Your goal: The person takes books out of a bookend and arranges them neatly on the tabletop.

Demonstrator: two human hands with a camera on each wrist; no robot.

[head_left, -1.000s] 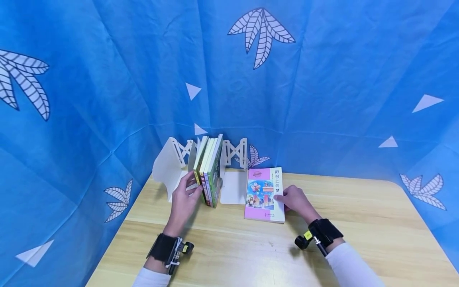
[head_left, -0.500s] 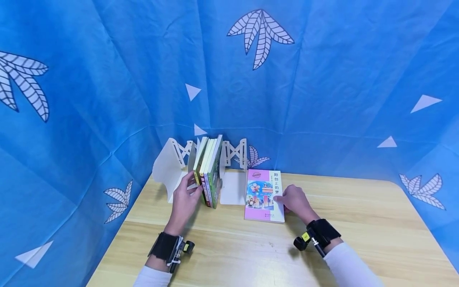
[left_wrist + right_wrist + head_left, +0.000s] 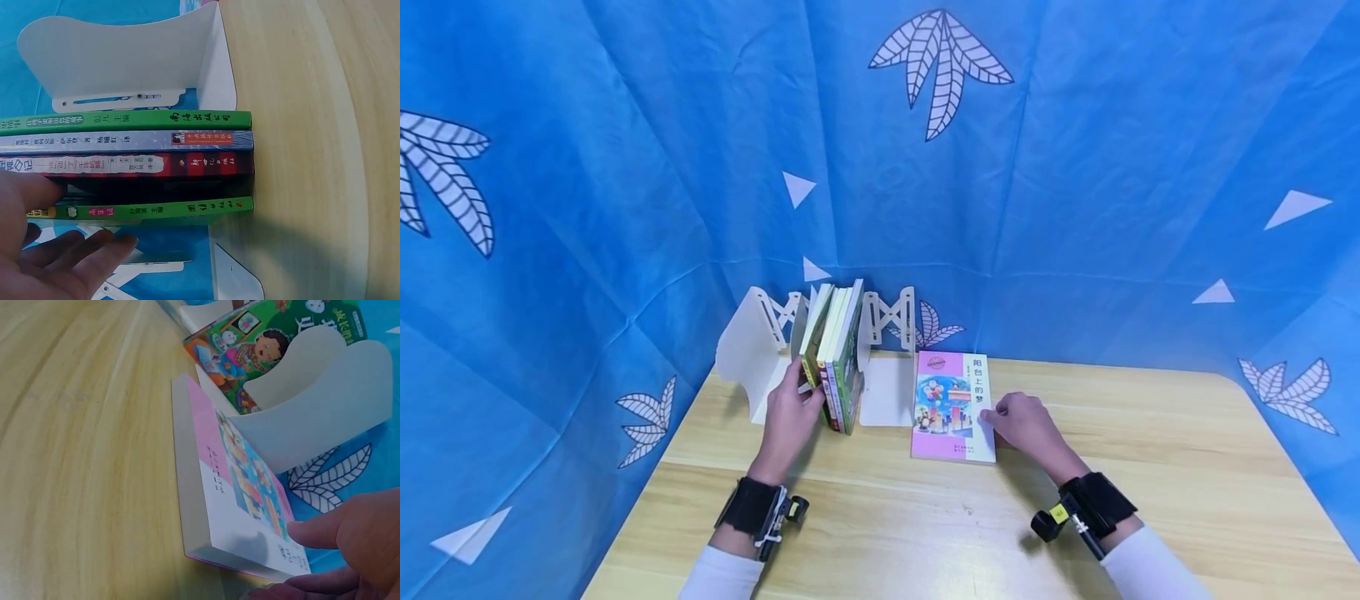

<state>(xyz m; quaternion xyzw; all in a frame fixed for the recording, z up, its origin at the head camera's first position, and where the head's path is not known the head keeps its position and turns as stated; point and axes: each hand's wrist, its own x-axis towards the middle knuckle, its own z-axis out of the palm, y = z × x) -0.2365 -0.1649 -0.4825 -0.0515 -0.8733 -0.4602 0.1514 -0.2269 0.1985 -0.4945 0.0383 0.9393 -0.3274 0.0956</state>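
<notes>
Several books stand upright in a white metal bookend rack. My left hand pinches the leftmost green book; in the left wrist view its thumb lies in the dark gap beside the red-and-black book, its fingers on the other side. Beyond stand a pale purple book and another green book. A pink-and-white book lies flat, cover up, right of the rack. My right hand is at its right edge, thumb over the cover, other fingers low beside the edge; contact is unclear.
The wooden table extends in front of both hands and to the right. A blue curtain with leaf prints hangs close behind the rack and along the left side. The rack's right divider rises close beside the flat book.
The leftmost green book has tipped slightly left, away from its neighbours, with my left hand. My right hand has shifted slightly right, its thumb drawing back towards the edge of the flat book.
</notes>
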